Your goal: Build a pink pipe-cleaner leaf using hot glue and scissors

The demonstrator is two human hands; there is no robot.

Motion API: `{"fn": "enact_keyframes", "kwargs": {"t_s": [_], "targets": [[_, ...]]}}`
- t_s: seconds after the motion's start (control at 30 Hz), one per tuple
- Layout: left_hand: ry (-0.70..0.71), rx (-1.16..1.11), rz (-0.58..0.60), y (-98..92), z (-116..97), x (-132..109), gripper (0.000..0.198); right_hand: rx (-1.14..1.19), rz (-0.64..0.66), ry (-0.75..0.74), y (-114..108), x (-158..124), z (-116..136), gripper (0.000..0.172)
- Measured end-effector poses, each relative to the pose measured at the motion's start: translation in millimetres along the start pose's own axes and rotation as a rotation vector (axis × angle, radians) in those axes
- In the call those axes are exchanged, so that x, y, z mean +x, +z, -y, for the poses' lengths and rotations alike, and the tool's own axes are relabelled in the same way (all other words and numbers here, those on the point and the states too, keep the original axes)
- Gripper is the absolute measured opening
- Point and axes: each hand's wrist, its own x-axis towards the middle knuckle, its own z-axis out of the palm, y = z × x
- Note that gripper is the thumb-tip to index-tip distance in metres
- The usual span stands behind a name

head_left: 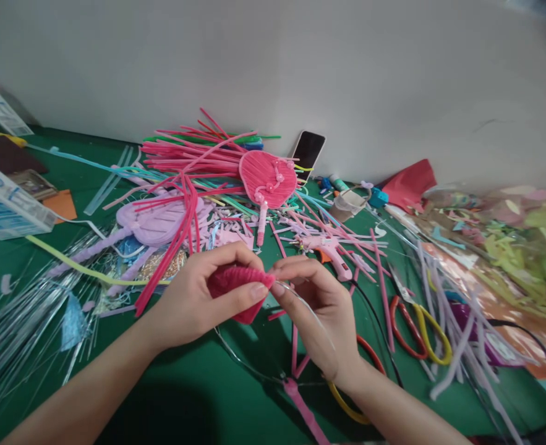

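Left hand: pinched the pink piece between thumb and fingers
Right hand: pinched a wire beside the pink piece's tip
Pink piece: was left of the glue gun and nearer
Scissors: one pair lay right of the glue gun
Phone: leaned on the wall beyond the glue gun

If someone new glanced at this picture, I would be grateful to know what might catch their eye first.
Probably the deep-pink piece at the centre, held in the left hand with the right hand at its tip. Beyond them, a rounded pink panel with a beaded stripe lies beside a bundle of pink stems. To the right, scissors with one red and one yellow handle stand out against the green table.
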Motion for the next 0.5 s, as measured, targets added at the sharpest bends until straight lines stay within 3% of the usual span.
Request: {"fn": "enact_keyframes", "kwargs": {"t_s": [0.17,0.5], "targets": [[0.005,0.002,-0.021,0.0,2,0,0.005,-0.093,0.017,-0.094,-4,-2,-2,0.014],[0.062,0.009,-0.050,-0.8,8,0,0.004,-0.147,0.122,-0.136,-11,-2,-3,0.018]]}}
